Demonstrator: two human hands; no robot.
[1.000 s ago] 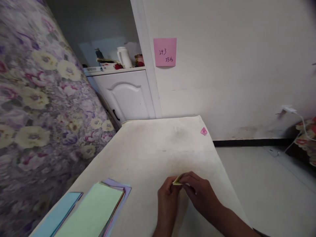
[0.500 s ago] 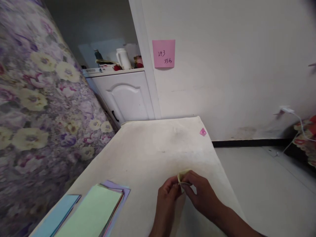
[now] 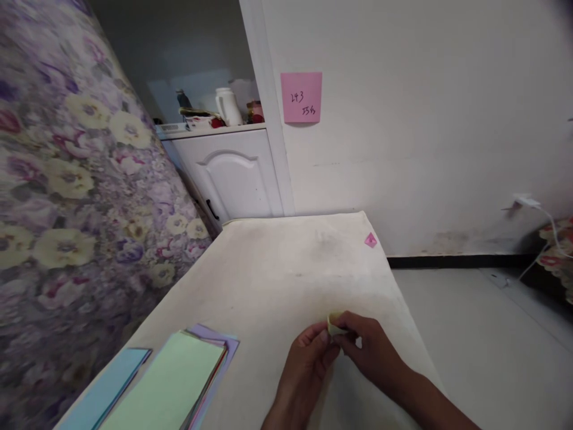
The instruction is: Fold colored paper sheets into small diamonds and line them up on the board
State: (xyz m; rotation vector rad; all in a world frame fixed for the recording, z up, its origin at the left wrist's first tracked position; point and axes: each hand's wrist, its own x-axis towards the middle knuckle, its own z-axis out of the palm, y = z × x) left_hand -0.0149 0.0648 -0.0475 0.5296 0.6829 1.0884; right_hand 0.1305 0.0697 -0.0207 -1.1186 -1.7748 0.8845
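Both of my hands pinch a small folded piece of yellow paper [image 3: 334, 324] just above the white table [image 3: 277, 269], near its right front part. My left hand [image 3: 308, 358] grips it from the left with closed fingertips. My right hand [image 3: 371, 352] holds it from the right, fingers curled over it. Most of the paper is hidden by my fingers.
A stack of coloured paper sheets [image 3: 172, 382], green on top, lies at the table's front left beside a blue sheet [image 3: 105, 391]. A small pink folded piece [image 3: 370, 240] sits near the far right corner. A pink note [image 3: 301, 97] hangs on the wall. A floral cloth [image 3: 67, 179] rises at left.
My hands have turned the yellow paper between the fingers and it now looks smaller and more compact. The hands have stayed in about the same spot on the table.
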